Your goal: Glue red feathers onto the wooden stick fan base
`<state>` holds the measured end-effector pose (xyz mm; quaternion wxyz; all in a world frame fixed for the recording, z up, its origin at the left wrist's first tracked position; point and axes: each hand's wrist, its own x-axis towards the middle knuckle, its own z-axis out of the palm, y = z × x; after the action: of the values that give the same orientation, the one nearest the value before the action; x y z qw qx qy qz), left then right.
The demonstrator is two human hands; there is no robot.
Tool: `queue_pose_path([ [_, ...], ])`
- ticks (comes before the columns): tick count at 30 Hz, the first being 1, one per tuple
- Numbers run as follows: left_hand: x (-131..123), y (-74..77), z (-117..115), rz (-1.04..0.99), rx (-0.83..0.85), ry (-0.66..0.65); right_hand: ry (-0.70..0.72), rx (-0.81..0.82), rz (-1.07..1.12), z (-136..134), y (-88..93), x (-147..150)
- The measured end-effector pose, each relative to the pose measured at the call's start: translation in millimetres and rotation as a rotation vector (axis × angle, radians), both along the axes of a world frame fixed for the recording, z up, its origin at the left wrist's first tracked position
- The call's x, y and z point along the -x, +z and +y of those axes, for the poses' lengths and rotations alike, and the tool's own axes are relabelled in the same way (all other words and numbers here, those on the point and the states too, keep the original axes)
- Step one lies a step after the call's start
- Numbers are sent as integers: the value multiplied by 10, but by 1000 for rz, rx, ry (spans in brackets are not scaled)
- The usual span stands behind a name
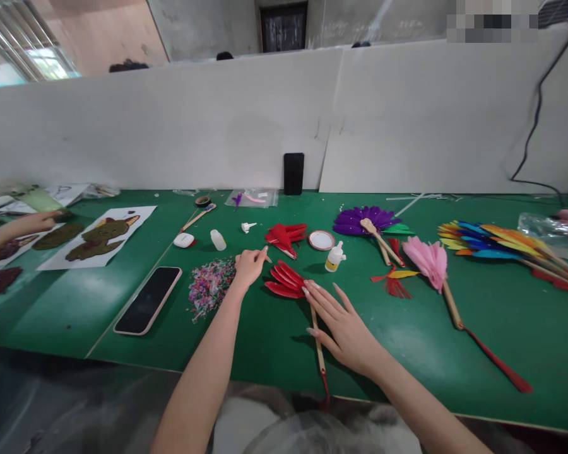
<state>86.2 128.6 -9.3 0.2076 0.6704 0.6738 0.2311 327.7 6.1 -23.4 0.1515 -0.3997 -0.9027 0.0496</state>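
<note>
My right hand [343, 325] lies flat with fingers spread on the wooden stick of a partly made red feather fan [286, 280] on the green table [478, 353]. My left hand [250, 265] hovers just left of the fan's feathers, its fingers pinched together; whatever they hold is too small to name. A loose pile of red feathers [284, 238] lies just beyond. A small glue bottle [334, 257] and a round lid [321, 239] stand to the right of them. A heap of mixed sequins [211, 285] sits by my left wrist.
A phone [147, 299] lies face up at the left. Finished fans lie to the right: purple [365, 221], pink [433, 261] and several multicoloured ones [497, 243]. Another person's hand [33, 222] rests near sheets with brown figures [101, 236]. A white partition [218, 120] backs the table.
</note>
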Motion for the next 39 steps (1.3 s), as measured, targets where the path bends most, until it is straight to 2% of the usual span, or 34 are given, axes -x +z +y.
queue_pose_path([
  [8,7,-55,35,12,30,41,-20,51,-1,-25,-40,5],
  [12,-30,-11,2,-8,64,-7,-23,77,7,-22,-45,8],
  [15,-10,65,-76,-55,116,-91,-25,92,20,-20,-51,7],
  [20,180,242,-234,-222,402,-303,-34,94,30,-27,-47,6],
  [24,236,331,-287,-330,620,-400,-29,96,30,-30,-56,12],
  [29,108,283,-267,-399,742,-481,-26,101,19,-29,-59,16],
  [39,26,137,-213,-583,900,-398,-32,86,36,-32,-31,30],
])
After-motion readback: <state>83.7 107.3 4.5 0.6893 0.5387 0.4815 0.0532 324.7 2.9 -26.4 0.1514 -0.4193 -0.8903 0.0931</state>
